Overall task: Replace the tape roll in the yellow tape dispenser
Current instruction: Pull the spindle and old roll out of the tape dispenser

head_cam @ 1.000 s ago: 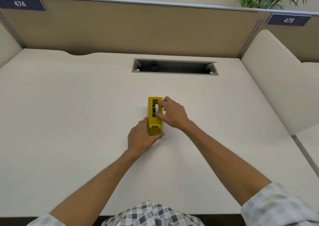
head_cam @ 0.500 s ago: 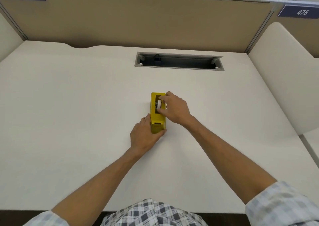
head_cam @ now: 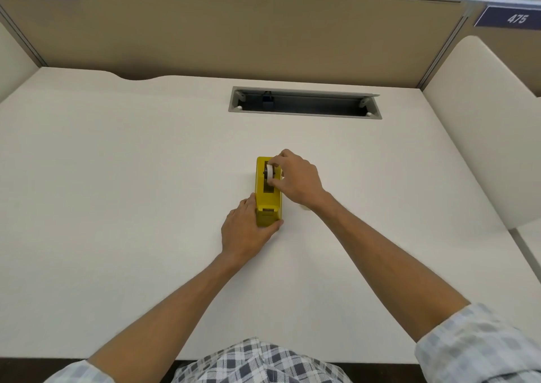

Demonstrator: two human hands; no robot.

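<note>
The right hand point(head_cam: 295, 182) hides part of the tape roll point(head_cam: 270, 174); sleeves cut off below.

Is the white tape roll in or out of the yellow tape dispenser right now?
In. The white tape roll sits in the slot of the yellow tape dispenser, pinched by the right hand; the left hand steadies the base.

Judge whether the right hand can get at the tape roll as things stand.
Probably yes: the right hand already pinches the white tape roll in the yellow tape dispenser's open top, while the left hand steadies the near end.
</note>
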